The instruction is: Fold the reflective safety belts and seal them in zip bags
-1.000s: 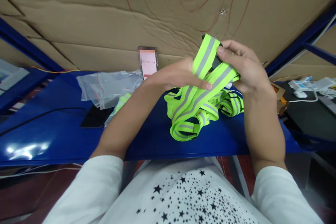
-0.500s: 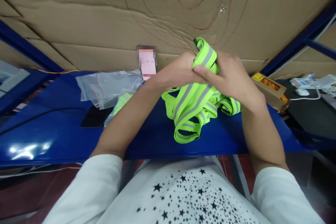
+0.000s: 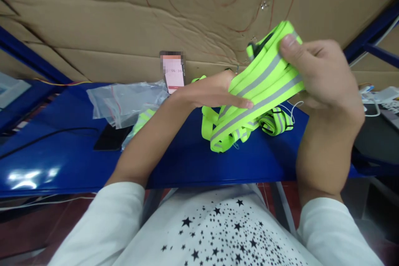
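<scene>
Between my hands stretches a folded bundle of neon-yellow reflective strap (image 3: 260, 81) with grey stripes and a dark buckle or clip at its upper edge. My right hand (image 3: 327, 70) pinches its upper right end, thumb on top. My left hand (image 3: 226, 91) grips the bundle near its middle; the thumb lies across the front and the other fingers are hidden behind. Looser loops hang below, close to the blue table. A second rolled strap (image 3: 276, 121), bound with thin black bands, sits on the table just right of the bundle.
Clear zip bags (image 3: 127, 99) lie on the left, with more neon strap (image 3: 143, 120) partly under my left forearm. A black flat object (image 3: 109, 138) rests beside them. A phone (image 3: 173, 72) leans on the cardboard wall (image 3: 109, 29). Cables and white devices (image 3: 378, 95) are at right.
My right hand has moved right and toward the camera, pulling the strap end out from my left hand into a longer folded band. The left hand stays nearly in place.
</scene>
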`<action>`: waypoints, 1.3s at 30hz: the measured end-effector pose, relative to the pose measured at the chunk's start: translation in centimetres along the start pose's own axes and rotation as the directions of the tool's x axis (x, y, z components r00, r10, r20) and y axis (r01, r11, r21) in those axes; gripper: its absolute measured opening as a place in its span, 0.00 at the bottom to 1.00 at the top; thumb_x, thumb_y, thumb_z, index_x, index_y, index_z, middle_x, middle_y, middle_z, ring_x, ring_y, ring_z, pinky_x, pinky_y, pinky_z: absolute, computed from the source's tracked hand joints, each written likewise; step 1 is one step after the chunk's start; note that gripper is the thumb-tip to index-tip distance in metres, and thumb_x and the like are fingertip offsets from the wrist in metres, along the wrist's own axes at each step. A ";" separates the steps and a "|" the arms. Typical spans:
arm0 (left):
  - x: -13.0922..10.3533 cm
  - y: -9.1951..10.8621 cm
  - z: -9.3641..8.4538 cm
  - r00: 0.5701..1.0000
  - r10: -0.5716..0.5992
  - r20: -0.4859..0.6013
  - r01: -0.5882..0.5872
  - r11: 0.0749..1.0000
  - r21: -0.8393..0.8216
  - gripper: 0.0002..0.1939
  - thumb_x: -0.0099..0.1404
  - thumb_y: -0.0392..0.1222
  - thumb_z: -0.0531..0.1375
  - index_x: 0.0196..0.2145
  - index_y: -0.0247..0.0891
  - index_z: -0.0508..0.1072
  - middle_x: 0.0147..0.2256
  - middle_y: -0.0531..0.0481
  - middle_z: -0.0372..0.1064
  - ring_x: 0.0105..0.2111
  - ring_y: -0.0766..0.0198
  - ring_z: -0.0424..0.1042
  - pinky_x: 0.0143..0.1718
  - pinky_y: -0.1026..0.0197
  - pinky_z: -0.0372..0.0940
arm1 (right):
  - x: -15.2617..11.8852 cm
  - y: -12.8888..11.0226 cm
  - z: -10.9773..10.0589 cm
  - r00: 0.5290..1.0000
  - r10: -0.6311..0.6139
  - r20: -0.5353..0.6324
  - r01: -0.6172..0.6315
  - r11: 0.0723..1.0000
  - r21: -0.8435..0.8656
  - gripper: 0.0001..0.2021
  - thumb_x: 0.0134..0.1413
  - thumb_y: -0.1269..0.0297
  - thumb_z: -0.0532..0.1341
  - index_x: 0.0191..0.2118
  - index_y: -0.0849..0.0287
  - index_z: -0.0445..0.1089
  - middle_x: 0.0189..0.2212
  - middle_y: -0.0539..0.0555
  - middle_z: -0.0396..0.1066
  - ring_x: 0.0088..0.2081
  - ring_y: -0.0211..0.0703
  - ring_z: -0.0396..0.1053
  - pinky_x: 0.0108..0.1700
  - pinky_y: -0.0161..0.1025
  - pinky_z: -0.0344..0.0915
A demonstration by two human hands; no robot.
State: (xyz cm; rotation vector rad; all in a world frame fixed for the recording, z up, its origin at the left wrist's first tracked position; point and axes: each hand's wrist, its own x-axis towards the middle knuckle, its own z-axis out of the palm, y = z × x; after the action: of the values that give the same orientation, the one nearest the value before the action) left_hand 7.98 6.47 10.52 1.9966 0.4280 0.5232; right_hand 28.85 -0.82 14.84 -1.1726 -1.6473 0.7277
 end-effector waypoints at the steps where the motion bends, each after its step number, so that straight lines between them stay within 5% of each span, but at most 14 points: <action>1: 0.0 0.1 0.1 0.999 0.013 -0.051 -0.013 1.000 0.003 0.18 0.54 0.45 0.74 0.42 0.41 0.81 0.40 0.51 0.80 0.46 0.50 0.80 0.48 0.52 0.75 | 0.3 0.4 0.2 0.999 0.027 0.041 -0.030 0.996 0.079 0.17 0.57 0.43 0.68 0.32 0.53 0.75 0.27 0.52 0.72 0.25 0.44 0.67 0.26 0.43 0.65; 4: 0.1 0.2 0.3 0.985 0.053 -0.165 -0.062 0.997 -0.048 0.19 0.51 0.42 0.76 0.40 0.39 0.79 0.37 0.50 0.79 0.47 0.48 0.79 0.51 0.49 0.74 | 1.5 1.8 1.4 0.999 -0.007 0.038 0.003 0.994 0.106 0.13 0.59 0.48 0.68 0.38 0.53 0.74 0.32 0.50 0.73 0.29 0.40 0.69 0.30 0.39 0.68; 8: 0.2 -0.1 0.6 0.980 0.061 -0.190 -0.081 0.992 -0.096 0.16 0.54 0.43 0.75 0.39 0.38 0.78 0.37 0.50 0.78 0.47 0.47 0.78 0.51 0.47 0.74 | 2.4 3.0 2.2 0.977 -0.213 -0.025 0.205 0.961 -0.187 0.17 0.64 0.45 0.63 0.38 0.54 0.75 0.33 0.50 0.73 0.35 0.40 0.70 0.37 0.38 0.67; 11: 0.2 -0.1 0.8 0.966 0.081 -0.247 -0.100 0.993 -0.066 0.13 0.57 0.41 0.73 0.39 0.37 0.78 0.37 0.51 0.77 0.50 0.47 0.77 0.52 0.48 0.72 | 1.9 2.6 2.1 0.972 -0.202 0.123 0.229 0.935 -0.270 0.26 0.70 0.39 0.51 0.36 0.55 0.74 0.32 0.49 0.73 0.35 0.41 0.70 0.38 0.39 0.68; 14: 0.3 0.2 0.8 0.959 0.112 -0.261 -0.118 0.993 -0.008 0.08 0.61 0.39 0.69 0.38 0.36 0.78 0.37 0.52 0.77 0.50 0.48 0.77 0.54 0.50 0.71 | 1.3 2.0 2.2 0.949 -0.219 0.226 0.287 0.898 -0.334 0.25 0.66 0.37 0.55 0.40 0.55 0.74 0.35 0.50 0.74 0.38 0.45 0.71 0.42 0.43 0.70; 17: 0.1 0.3 0.5 0.975 0.052 -0.217 -0.074 0.993 -0.093 0.12 0.59 0.39 0.70 0.42 0.36 0.78 0.40 0.51 0.78 0.50 0.47 0.77 0.54 0.50 0.71 | 1.3 1.8 2.6 0.955 -0.257 0.145 0.294 0.867 -0.402 0.21 0.60 0.40 0.64 0.42 0.54 0.75 0.37 0.52 0.75 0.40 0.49 0.71 0.45 0.47 0.70; 21: 0.0 -0.3 0.1 0.999 -0.046 -0.017 0.040 0.967 -0.252 0.19 0.55 0.40 0.73 0.46 0.39 0.80 0.44 0.49 0.79 0.51 0.45 0.78 0.52 0.49 0.72 | 1.4 1.4 2.6 0.956 -0.292 -0.013 0.263 0.878 -0.401 0.18 0.60 0.43 0.65 0.36 0.54 0.76 0.32 0.53 0.74 0.36 0.48 0.71 0.42 0.46 0.70; 26: 0.3 -0.6 0.5 0.997 -0.073 0.012 0.074 0.975 -0.210 0.22 0.52 0.41 0.74 0.45 0.40 0.81 0.43 0.48 0.80 0.50 0.45 0.78 0.51 0.50 0.72 | 0.9 1.1 1.4 0.985 -0.144 -0.093 0.126 0.976 -0.176 0.17 0.58 0.44 0.68 0.32 0.53 0.77 0.25 0.51 0.73 0.29 0.44 0.71 0.31 0.40 0.69; 32: 0.2 0.1 0.9 0.995 0.006 -0.104 -0.020 0.990 -0.137 0.24 0.52 0.40 0.75 0.47 0.36 0.79 0.41 0.47 0.79 0.53 0.43 0.75 0.55 0.48 0.70 | 1.7 2.1 0.8 0.991 0.123 0.054 -0.126 0.991 0.049 0.18 0.61 0.43 0.65 0.37 0.53 0.78 0.28 0.51 0.76 0.27 0.43 0.72 0.28 0.39 0.70; 36: 0.4 -0.3 0.8 0.993 0.055 -0.106 -0.069 0.989 -0.133 0.19 0.57 0.44 0.73 0.45 0.36 0.79 0.42 0.46 0.79 0.49 0.47 0.77 0.53 0.49 0.71 | 2.0 2.5 1.2 0.995 -0.067 -0.072 0.054 0.986 -0.159 0.16 0.63 0.44 0.64 0.43 0.50 0.77 0.35 0.50 0.76 0.33 0.41 0.71 0.31 0.38 0.67; 39: 0.7 -0.7 0.8 0.992 0.072 -0.103 -0.082 0.992 -0.101 0.18 0.60 0.45 0.71 0.46 0.36 0.78 0.44 0.47 0.78 0.49 0.50 0.76 0.51 0.51 0.71 | 1.7 2.1 1.3 0.980 -0.194 0.036 0.195 0.934 -0.300 0.16 0.68 0.44 0.58 0.46 0.48 0.76 0.42 0.49 0.77 0.40 0.44 0.72 0.39 0.39 0.67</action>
State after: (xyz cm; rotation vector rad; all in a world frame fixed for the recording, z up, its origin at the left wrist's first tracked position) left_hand 8.92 6.58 9.66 1.8976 0.3772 0.6819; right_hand 28.27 1.58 13.13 -1.1942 -1.8954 0.3609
